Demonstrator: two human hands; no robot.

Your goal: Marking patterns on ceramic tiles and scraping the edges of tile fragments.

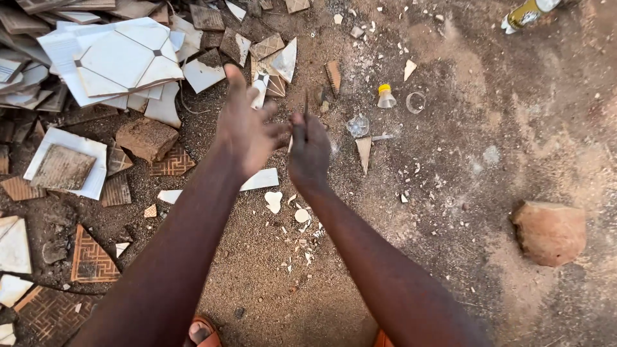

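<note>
Seen from above, looking down at bare sandy ground (488, 160) strewn with broken tile. Two bare arms stretched forward from the bottom edge, meeting near the middle. Left hand (247, 125) raised above the ground, fingers loosely spread and half open, thumb pointing up, holding a small pale tile piece (259, 92) that pokes out beyond the fingertips. Right hand (308, 151) just beside it, closed in a fist around a thin dark tool (306, 112), its narrow tip sticking up past the knuckles; kind of tool too small to tell. Hands nearly touching. Directly below, on the ground, a heart-shaped white tile cutout (274, 201), a small round white piece (302, 215) beside it, a long white shard (260, 180) partly under the left wrist, and a scatter of tiny pale chips (299, 247). At upper left, a heap of broken tiles (122, 61), white with grey lines on top, brown patterned backs among them. Near the left edge, a brown tile resting on a white tile (64, 168). Beyond the hands, a triangular tan shard (364, 153), a small clear bottle with yellow cap (385, 96) and a clear ring (416, 102). At right, well apart, a reddish-brown rock (550, 232). At the bottom edge, toes in an orange sandal (202, 333).
</note>
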